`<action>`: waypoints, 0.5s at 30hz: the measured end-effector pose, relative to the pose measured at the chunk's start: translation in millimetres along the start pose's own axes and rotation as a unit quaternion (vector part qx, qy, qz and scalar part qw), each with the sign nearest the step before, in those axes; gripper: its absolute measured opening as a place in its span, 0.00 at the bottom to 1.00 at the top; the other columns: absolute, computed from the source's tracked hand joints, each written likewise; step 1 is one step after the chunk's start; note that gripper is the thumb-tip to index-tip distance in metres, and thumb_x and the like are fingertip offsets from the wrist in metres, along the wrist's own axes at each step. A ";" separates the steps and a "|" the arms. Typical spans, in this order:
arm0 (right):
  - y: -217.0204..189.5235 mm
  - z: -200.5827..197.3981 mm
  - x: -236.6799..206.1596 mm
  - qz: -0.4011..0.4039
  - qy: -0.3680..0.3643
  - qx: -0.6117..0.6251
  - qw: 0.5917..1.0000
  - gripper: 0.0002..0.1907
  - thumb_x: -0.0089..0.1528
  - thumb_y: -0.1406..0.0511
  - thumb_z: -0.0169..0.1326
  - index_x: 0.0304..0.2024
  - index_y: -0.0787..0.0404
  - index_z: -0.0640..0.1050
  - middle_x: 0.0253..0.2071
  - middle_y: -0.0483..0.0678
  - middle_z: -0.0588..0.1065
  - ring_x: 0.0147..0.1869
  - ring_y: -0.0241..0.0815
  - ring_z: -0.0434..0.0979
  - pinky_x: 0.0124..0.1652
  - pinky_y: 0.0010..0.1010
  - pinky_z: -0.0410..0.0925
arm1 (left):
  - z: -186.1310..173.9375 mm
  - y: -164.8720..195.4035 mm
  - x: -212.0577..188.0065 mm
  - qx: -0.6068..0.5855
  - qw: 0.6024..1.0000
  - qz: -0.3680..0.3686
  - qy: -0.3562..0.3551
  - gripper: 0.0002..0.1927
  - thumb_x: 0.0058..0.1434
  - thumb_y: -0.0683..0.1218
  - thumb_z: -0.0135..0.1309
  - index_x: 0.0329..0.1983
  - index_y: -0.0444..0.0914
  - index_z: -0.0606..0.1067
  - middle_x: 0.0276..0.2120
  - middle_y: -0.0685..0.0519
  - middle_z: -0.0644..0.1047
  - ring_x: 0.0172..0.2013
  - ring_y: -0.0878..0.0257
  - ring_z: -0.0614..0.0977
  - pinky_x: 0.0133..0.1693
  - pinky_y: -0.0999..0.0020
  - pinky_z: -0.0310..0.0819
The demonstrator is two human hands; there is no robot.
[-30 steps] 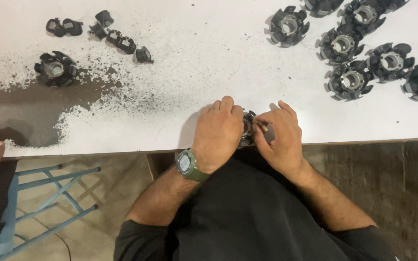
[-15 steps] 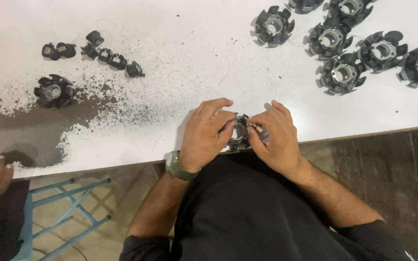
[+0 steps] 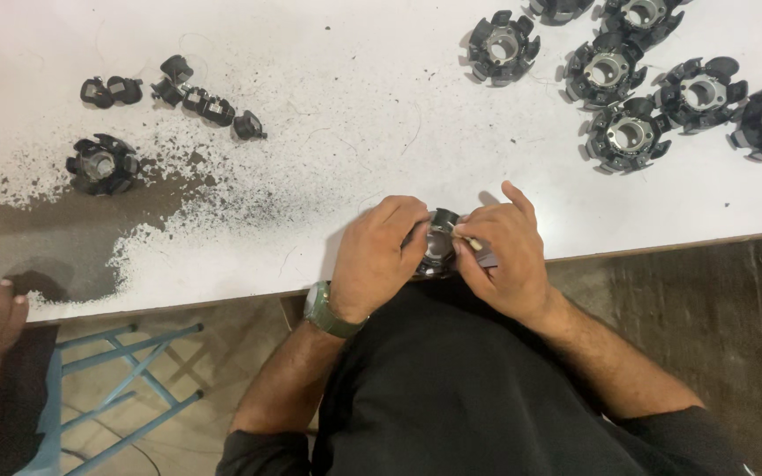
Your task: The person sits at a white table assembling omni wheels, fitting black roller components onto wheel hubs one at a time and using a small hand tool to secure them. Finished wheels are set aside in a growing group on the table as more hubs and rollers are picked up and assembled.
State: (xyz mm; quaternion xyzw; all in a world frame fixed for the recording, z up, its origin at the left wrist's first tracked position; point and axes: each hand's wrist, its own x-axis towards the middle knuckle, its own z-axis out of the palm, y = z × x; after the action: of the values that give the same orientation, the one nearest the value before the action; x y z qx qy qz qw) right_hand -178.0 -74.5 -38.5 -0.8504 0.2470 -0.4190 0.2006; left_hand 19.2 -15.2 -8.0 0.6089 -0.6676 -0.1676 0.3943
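Now both hands at near surface edge: left hand and right hand, each grip clamped on black round part; similar parts far right.

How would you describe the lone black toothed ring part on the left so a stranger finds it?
Start at the white table and go to its left side. There the black toothed ring part sits beside dark grit. Unlike the similar rings grouped at upper right, it lies alone.
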 end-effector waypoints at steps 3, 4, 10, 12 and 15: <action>-0.3 0.6 -2.3 -0.017 -0.009 -0.004 1.000 0.17 0.56 0.75 0.63 0.45 0.59 0.75 0.41 0.47 0.76 0.50 0.46 0.78 0.73 0.55 0.56 | 1.8 -0.4 -3.2 0.005 1.000 -0.004 0.005 0.07 0.62 0.41 0.58 0.43 0.37 0.77 0.42 0.50 0.79 0.39 0.49 0.82 0.41 0.56 0.76; -0.1 1.3 -2.3 -0.017 -0.011 -0.011 1.000 0.17 0.56 0.75 0.63 0.45 0.59 0.75 0.41 0.48 0.76 0.50 0.46 0.78 0.72 0.55 0.56 | 2.4 -0.7 -3.9 0.005 1.000 -0.004 0.005 0.07 0.62 0.41 0.58 0.43 0.37 0.77 0.41 0.50 0.79 0.38 0.49 0.82 0.40 0.56 0.76; 2.7 4.6 -2.8 -0.021 -0.030 -0.039 0.999 0.18 0.56 0.75 0.64 0.46 0.59 0.75 0.40 0.47 0.76 0.48 0.45 0.77 0.72 0.53 0.56 | 7.0 -3.7 -8.3 0.011 0.999 0.028 0.027 0.08 0.59 0.39 0.57 0.42 0.36 0.75 0.43 0.49 0.78 0.40 0.49 0.81 0.42 0.55 0.76; 3.9 4.0 -3.5 -0.026 -0.034 -0.034 0.999 0.18 0.55 0.75 0.64 0.46 0.59 0.75 0.40 0.46 0.76 0.48 0.45 0.77 0.71 0.54 0.56 | 9.5 -5.1 -9.7 0.026 0.998 0.041 0.029 0.09 0.58 0.38 0.57 0.41 0.35 0.74 0.45 0.49 0.78 0.40 0.50 0.81 0.42 0.55 0.76; 3.6 3.8 -4.2 -0.032 -0.022 -0.028 0.999 0.19 0.55 0.75 0.63 0.46 0.59 0.75 0.41 0.47 0.76 0.48 0.45 0.77 0.72 0.54 0.57 | 14.7 -7.3 -12.1 0.056 0.996 0.062 0.029 0.10 0.57 0.38 0.57 0.41 0.34 0.74 0.46 0.49 0.77 0.39 0.51 0.81 0.41 0.56 0.76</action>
State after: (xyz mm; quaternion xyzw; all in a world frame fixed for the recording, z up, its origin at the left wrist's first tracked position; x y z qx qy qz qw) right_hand -178.1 -74.4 -45.3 -0.8724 0.2266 -0.3990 0.1684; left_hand 12.8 -9.1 -26.4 0.5921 -0.7005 -0.0874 0.3888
